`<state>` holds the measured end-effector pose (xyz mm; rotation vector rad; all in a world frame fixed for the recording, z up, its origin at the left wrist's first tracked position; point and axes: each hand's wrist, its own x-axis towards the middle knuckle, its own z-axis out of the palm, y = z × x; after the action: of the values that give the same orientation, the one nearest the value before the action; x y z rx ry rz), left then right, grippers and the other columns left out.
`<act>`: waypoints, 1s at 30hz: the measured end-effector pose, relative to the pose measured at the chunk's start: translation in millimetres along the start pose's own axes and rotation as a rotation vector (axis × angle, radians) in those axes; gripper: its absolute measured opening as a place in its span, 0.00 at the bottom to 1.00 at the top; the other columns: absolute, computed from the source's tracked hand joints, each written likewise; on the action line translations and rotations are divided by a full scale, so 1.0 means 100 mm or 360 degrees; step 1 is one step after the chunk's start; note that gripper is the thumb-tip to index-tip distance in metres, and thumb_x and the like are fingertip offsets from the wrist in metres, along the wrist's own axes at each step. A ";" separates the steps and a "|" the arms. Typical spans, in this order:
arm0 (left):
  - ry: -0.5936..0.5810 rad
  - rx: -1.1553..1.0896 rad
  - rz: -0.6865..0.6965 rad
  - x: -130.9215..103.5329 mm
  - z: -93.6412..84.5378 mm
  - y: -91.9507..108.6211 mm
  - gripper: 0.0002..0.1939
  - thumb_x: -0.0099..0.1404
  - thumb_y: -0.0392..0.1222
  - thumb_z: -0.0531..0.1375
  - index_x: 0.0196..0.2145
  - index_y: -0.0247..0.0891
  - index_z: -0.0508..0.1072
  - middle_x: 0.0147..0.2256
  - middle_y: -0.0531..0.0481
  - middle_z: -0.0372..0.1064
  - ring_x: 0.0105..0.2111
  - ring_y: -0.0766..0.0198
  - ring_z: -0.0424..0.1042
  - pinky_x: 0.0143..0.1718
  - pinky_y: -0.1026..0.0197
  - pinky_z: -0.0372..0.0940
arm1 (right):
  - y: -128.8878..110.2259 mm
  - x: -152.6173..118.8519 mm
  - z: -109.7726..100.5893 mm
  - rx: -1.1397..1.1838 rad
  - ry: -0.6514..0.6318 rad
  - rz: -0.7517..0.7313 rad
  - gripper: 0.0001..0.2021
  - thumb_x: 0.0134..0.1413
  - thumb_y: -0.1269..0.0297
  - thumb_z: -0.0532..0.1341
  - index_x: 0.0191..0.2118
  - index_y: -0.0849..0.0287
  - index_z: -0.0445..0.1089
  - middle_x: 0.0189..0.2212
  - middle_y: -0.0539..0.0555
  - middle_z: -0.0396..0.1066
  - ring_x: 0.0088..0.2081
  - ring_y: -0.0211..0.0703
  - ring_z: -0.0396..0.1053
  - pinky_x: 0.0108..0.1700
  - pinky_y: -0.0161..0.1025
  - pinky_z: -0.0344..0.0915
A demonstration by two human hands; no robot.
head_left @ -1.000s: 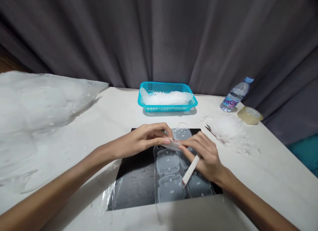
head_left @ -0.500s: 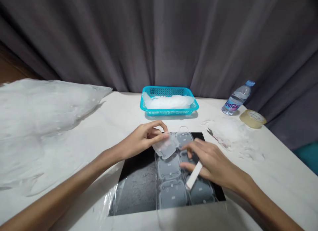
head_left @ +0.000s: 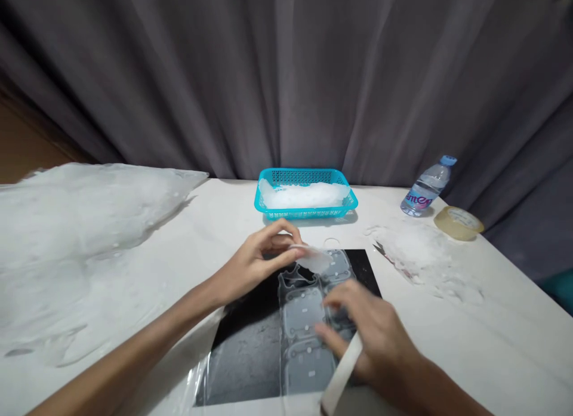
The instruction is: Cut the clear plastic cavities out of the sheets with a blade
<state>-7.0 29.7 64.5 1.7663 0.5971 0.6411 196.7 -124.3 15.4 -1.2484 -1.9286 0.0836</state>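
My left hand (head_left: pixel 268 255) pinches a thin translucent plastic piece with rounded edges (head_left: pixel 316 259) between thumb and fingers, lifted above a clear plastic sheet (head_left: pixel 304 311). Rounded panels outlined with small dots are joined in this sheet, and a cut-out gap shows near its top left. Beneath it lies a black board (head_left: pixel 244 356). Over the right part of the sheet is my right hand (head_left: pixel 367 326), smeared by motion. A white stick-like tool (head_left: pixel 342 374) is tucked in its palm, pointing down toward me, while the thumb and forefinger stand apart.
At the back a blue basket (head_left: pixel 307 213) holds white translucent pieces. A large bag of whitish plastic (head_left: pixel 102 207) lies left. On the right are a water bottle (head_left: pixel 427 186), a tape roll (head_left: pixel 459 223), scissors (head_left: pixel 394 261) and a heap of plastic scraps (head_left: pixel 425 249).
The plastic piece in my left hand has tilted flatter and risen off the sheet, uncovering the gap. My right hand has moved down toward me with the white tool. The view has tipped slightly upward.
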 end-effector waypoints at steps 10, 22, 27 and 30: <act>-0.0270 0.0209 0.0115 -0.21 0.36 0.18 0.06 0.75 0.43 0.61 0.41 0.39 0.73 0.40 0.51 0.77 0.43 0.61 0.80 0.48 0.61 0.71 | 0.19 0.05 -0.12 -0.0314 0.0392 -0.0303 0.18 0.64 0.76 0.64 0.57 0.55 0.69 0.38 0.56 0.73 0.34 0.43 0.73 0.34 0.39 0.73; -0.0248 0.0194 0.0064 -0.25 0.41 0.27 0.08 0.76 0.46 0.61 0.41 0.39 0.71 0.37 0.54 0.74 0.39 0.64 0.78 0.41 0.63 0.67 | 0.21 0.10 -0.14 -0.0293 0.0527 -0.0445 0.11 0.64 0.75 0.64 0.50 0.61 0.70 0.35 0.57 0.76 0.34 0.43 0.73 0.34 0.39 0.72; -0.0261 0.0337 -0.0077 -0.26 0.42 0.22 0.10 0.77 0.50 0.58 0.46 0.41 0.69 0.27 0.59 0.73 0.26 0.69 0.61 0.32 0.63 0.57 | 0.21 0.14 -0.14 -0.0276 0.0486 -0.0440 0.09 0.66 0.74 0.62 0.50 0.60 0.69 0.34 0.55 0.78 0.33 0.43 0.73 0.35 0.39 0.71; -0.0287 0.0303 -0.0135 -0.25 0.41 0.20 0.12 0.78 0.52 0.56 0.51 0.42 0.67 0.28 0.59 0.76 0.26 0.68 0.59 0.32 0.63 0.56 | 0.23 0.14 -0.13 -0.0278 0.0406 -0.0382 0.08 0.67 0.74 0.62 0.49 0.60 0.69 0.34 0.55 0.78 0.33 0.44 0.73 0.36 0.41 0.70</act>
<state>4.9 -20.6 70.9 1.9405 0.6202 0.3709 219.7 -105.9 21.6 -1.0703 -1.8741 -0.3582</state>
